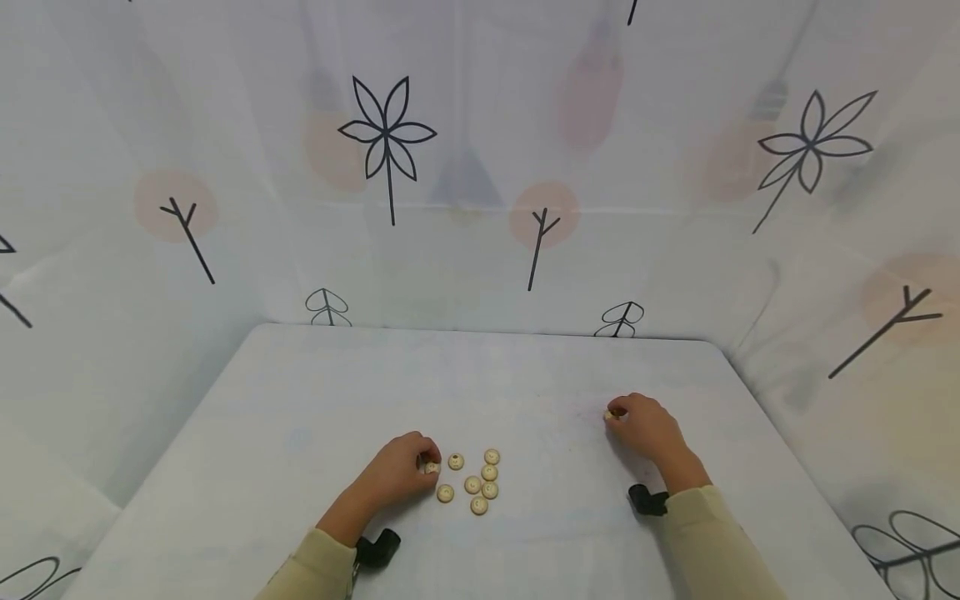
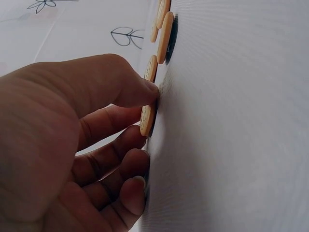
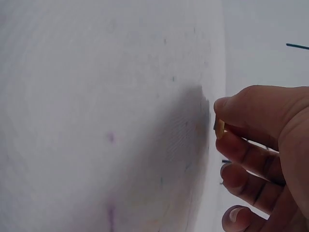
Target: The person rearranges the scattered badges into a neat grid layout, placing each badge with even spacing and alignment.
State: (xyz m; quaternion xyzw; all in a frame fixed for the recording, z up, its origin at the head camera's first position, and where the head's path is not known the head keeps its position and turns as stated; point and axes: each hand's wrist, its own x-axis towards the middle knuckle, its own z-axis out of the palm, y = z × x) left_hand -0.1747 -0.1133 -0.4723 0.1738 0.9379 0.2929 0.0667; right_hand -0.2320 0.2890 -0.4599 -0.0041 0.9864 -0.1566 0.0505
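Near the middle of the white table my left hand pinches a small round wooden disc between thumb and fingers. The left wrist view shows that wooden disc tilted at the tabletop, its face marked with dark lines. My right hand, farther right and farther back, holds another disc by its edges. In the right wrist view this disc sits between thumb and index finger, slightly above the table. Several similar pale discs lie flat right of my left hand, including one disc closest to its fingertips.
A column of discs stands at the right of the loose group, some touching. The white table ends at a back edge against a patterned curtain. Each wrist carries a black camera low over the table.
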